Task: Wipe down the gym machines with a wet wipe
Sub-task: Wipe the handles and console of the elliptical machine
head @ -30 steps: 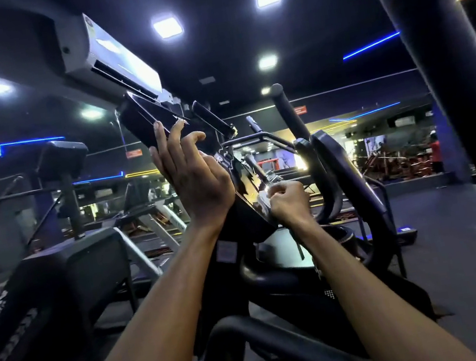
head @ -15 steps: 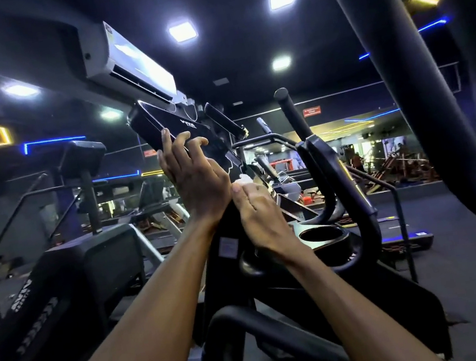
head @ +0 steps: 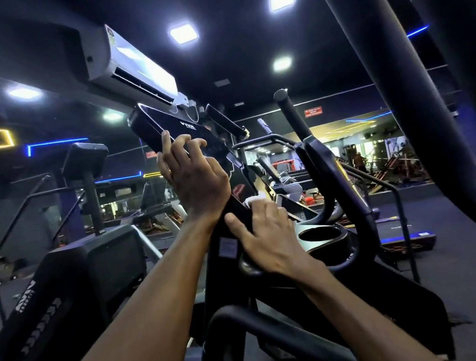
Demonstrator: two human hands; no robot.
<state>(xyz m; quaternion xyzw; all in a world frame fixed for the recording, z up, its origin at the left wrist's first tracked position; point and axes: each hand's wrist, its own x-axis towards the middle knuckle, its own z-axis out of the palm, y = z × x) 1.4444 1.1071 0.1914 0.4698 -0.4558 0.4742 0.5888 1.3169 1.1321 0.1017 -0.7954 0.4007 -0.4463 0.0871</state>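
Your left hand (head: 196, 183) is up on the machine's console (head: 179, 130), a long black glossy panel tilted back toward the ceiling, with small pale lettering near its top end. Your fingers curl round its left edge and lie loosely spread across the face, the thumb hidden behind.

Your right hand (head: 266, 238) sits lower, at the base of that console where it meets the black post. Your fingers are laid close together and pressed down on the wet wipe (head: 254, 200), while your thumb sticks out to the left against the dark panel. Only a small white crumpled bit of the wipe shows, poking out past your fingertips; the remainder is under your hand.

Just right of your right hand is a round cup holder (head: 320, 234) in a grey tray. A thick black handlebar (head: 291, 109) rises behind it. A white air conditioner (head: 134, 62) hangs above the console.
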